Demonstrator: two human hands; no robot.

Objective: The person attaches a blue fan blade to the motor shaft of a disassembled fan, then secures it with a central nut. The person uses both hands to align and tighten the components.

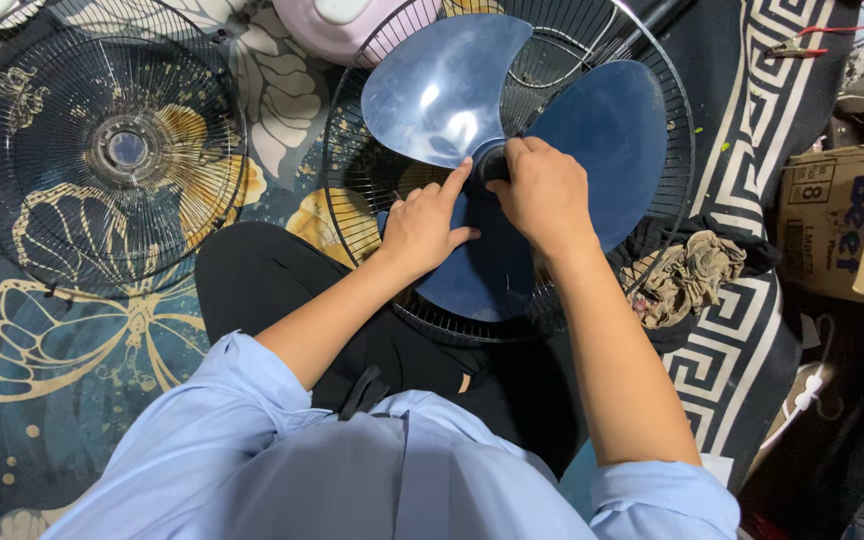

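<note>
I saw the fan blade in the upper middle of the frame, a three-lobed piece of translucent blue plastic with a dark hub at its centre. One lobe pointed up and left and caught a pale glare, one reached right, and the third ran down toward me, mostly under my hands. The blade sat inside the rear wire guard, a round black cage whose rim showed around it.

My left hand lay flat on the lower lobe, just left of the hub, with its forefinger stretched up so the tip touched the hub's edge; it held nothing, only pressed and steadied. My right hand sat curled directly over the hub from the right side, fingers bent in around it. I think it gripped the hub or a cap there, though the knuckles hid the contact and I could not tell for sure.

At the upper left of the frame the front wire guard lay flat on the butterfly-patterned mat, well apart from both hands. A crumpled rag sat at the right, just beside the guard's rim, and a cardboard box stood at the far right edge.
</note>
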